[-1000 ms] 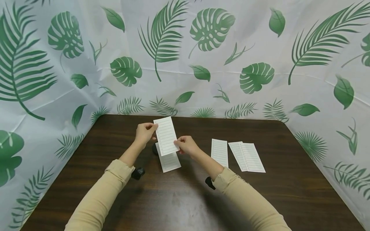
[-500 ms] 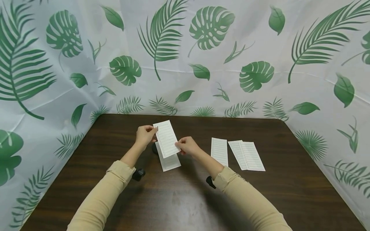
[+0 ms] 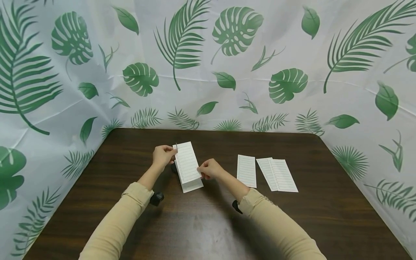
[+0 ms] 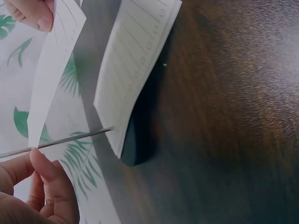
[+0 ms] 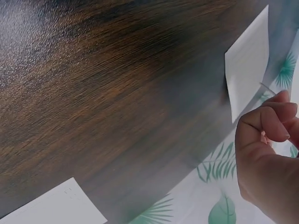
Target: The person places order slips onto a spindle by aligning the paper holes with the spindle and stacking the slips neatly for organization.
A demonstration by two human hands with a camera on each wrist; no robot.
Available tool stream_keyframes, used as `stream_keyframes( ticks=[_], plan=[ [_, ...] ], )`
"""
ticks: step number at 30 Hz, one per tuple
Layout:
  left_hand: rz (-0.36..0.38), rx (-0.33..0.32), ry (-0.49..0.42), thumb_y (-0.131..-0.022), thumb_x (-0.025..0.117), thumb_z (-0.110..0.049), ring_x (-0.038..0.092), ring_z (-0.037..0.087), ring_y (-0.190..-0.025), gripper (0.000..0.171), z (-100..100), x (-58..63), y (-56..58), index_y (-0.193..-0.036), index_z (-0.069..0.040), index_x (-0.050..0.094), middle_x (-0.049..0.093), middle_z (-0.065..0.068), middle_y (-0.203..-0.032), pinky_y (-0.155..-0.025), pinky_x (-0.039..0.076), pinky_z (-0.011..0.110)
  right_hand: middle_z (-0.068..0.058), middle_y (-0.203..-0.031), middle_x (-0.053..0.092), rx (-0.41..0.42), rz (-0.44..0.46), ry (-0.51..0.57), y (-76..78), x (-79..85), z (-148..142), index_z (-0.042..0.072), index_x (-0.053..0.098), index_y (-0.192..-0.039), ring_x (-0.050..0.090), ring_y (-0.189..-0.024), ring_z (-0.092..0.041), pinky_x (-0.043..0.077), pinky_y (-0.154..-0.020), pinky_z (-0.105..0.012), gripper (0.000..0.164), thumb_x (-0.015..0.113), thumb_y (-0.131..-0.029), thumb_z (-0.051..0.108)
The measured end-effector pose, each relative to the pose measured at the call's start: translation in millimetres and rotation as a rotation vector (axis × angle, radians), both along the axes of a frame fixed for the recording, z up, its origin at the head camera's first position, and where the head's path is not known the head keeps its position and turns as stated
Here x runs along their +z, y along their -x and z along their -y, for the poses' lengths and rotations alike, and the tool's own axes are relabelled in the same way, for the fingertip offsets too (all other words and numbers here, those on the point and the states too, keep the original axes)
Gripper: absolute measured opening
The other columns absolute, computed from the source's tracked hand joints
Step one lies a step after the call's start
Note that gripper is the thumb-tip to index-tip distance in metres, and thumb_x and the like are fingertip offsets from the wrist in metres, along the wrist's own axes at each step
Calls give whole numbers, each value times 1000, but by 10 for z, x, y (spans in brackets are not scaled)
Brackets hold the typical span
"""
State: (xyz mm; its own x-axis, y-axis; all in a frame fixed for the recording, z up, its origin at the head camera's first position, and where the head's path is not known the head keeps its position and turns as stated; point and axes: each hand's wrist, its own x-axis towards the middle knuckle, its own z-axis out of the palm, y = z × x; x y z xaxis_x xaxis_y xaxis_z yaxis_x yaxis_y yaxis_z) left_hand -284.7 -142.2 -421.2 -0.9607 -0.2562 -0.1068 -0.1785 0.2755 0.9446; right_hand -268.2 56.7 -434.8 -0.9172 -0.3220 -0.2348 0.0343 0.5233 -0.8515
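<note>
A white lined paper slip (image 3: 187,164) is held tilted between both hands. My left hand (image 3: 162,157) pinches its upper left corner, where a thin metal spike (image 4: 74,138) passes through the slip in the left wrist view. My right hand (image 3: 211,169) pinches the slip's right edge between thumb and fingers. Beneath it, more lined paper (image 4: 133,60) lies on the spike's dark rounded base (image 4: 137,144), with the spike through its corner. How many sheets are there I cannot tell. The held slip covers most of that lower paper in the head view.
On the dark wooden table (image 3: 201,224), one lined slip (image 3: 246,171) lies right of my right hand. Farther right, two slips overlap, the upper one (image 3: 284,176) covering part of the other (image 3: 267,174). Leaf-printed cloth (image 3: 195,101) hangs around the table's back and sides.
Both hands have lowered the held slip toward the paper below, covering more of it. The spike's tip now stands above the slip's upper left corner. The slips at right are unmoved.
</note>
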Motion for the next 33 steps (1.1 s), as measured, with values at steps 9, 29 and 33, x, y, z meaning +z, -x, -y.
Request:
stream_keyframes(
  ticks=[9,29,33],
  plan=[
    [29,22,67,-86,66,-14,55,10,-62,19,20,-124,3,-94,4,66,57,1,-71,-45,51,14,0,-53,56,93,10,-59,2,-52,-29,-8,67,-81,41,-42,-6,36,-42,-17,20,55,-91,5],
    [161,-80,244,-89,61,-15,48,12,-60,16,-7,-303,32,-95,0,59,52,7,-85,-46,53,19,-2,-51,55,161,-33,-226,10,-145,-27,-3,68,-75,43,-41,-9,36,-38,-16,22,57,-90,8],
    [165,-95,314,-90,61,-17,51,10,-51,18,-11,-319,50,-95,0,60,56,10,-90,-45,53,19,-2,-51,54,164,-49,-248,13,-153,-22,-3,67,-74,43,-41,-9,35,-38,-17,22,57,-91,8]
  ],
)
